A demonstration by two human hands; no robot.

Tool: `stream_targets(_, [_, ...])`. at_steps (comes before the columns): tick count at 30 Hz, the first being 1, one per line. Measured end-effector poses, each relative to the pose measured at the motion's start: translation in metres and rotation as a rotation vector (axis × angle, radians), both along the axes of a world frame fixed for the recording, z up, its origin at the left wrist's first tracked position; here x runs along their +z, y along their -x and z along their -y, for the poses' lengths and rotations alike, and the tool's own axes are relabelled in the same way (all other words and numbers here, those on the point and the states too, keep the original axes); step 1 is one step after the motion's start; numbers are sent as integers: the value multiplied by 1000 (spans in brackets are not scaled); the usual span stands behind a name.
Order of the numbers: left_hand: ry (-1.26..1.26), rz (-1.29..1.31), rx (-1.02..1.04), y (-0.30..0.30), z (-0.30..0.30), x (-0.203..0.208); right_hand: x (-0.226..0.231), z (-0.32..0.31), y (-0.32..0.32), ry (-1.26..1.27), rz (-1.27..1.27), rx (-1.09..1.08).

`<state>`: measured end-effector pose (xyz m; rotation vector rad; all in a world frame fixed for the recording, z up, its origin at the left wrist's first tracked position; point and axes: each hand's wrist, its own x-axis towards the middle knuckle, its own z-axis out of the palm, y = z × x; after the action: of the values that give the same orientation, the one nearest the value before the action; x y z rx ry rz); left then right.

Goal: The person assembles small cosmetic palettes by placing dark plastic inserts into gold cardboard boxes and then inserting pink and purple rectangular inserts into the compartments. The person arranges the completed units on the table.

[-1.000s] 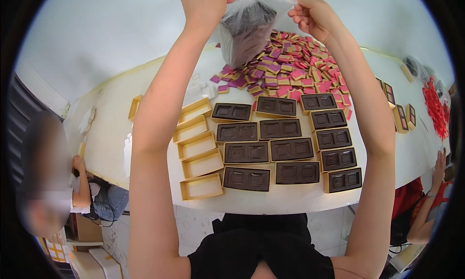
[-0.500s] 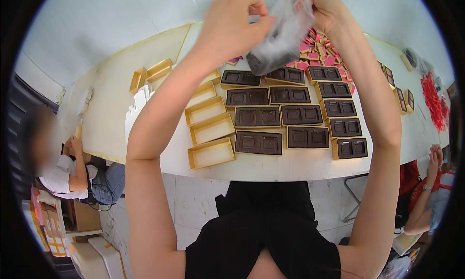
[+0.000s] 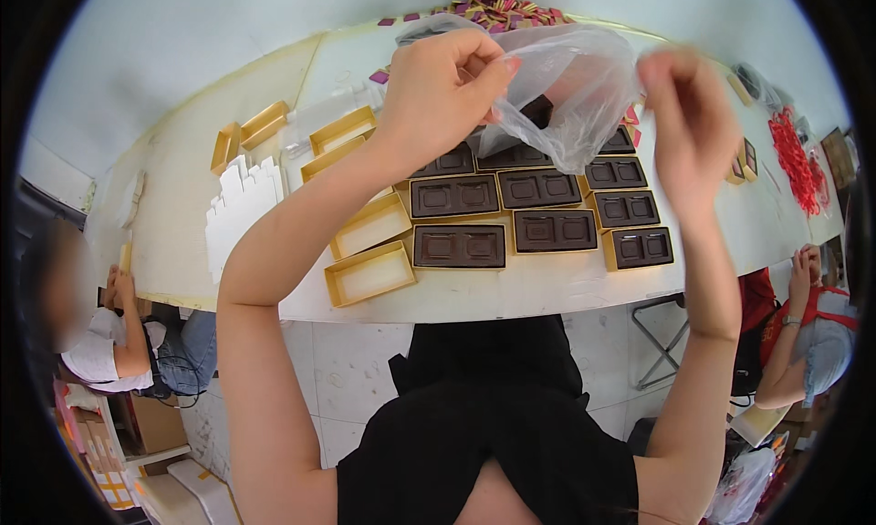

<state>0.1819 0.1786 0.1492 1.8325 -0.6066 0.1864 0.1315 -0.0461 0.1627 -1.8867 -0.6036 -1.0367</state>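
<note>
My left hand point(image 3: 447, 96) pinches the rim of a clear plastic bag point(image 3: 593, 51) between thumb and fingers, above the far part of the table. The bag's mouth is spread, and something dark brown point(image 3: 538, 113) shows in it. My right hand point(image 3: 692, 124) is beside the bag's right edge, its fingers smeared by motion; whether they touch the bag I cannot make out. Below are rows of gold boxes with dark brown two-recess trays point(image 3: 459, 246) in them. To their left stand gold boxes without trays point(image 3: 370, 274), partly hidden by my left forearm.
White folded card pieces point(image 3: 245, 210) lie left of the boxes, near two more gold boxes point(image 3: 265, 124). A heap of small pink and gold pieces point(image 3: 511, 14) lies at the back. Red ribbons point(image 3: 796, 165) lie far right. One person sits at each side.
The bag has been spread wide, where before it was bunched between my hands. My right hand has moved right and down. The view has shifted, showing more of the heap at the back.
</note>
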Motion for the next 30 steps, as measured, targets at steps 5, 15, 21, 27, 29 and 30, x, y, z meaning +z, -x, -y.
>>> stream_targets(5, [-6,319,-68,3,16,2,-47,-14,-38,444,-223,24])
stream_targets(15, [204,601,-257,12,56,17,-77,-40,-166,508,-420,410])
stream_targets(21, [202,933,-132,19,54,29,-53,-119,-233,378,-596,474])
stream_targets(27, [86,977,125,-67,-30,60,-45,-204,-304,193,-676,397])
stream_targets(29, [-74,569,385,-87,-77,60,-51,-223,-321,225,-632,294])
stream_targets(30, [-43,519,461,-106,-102,51,-57,-232,-331,285,-572,233])
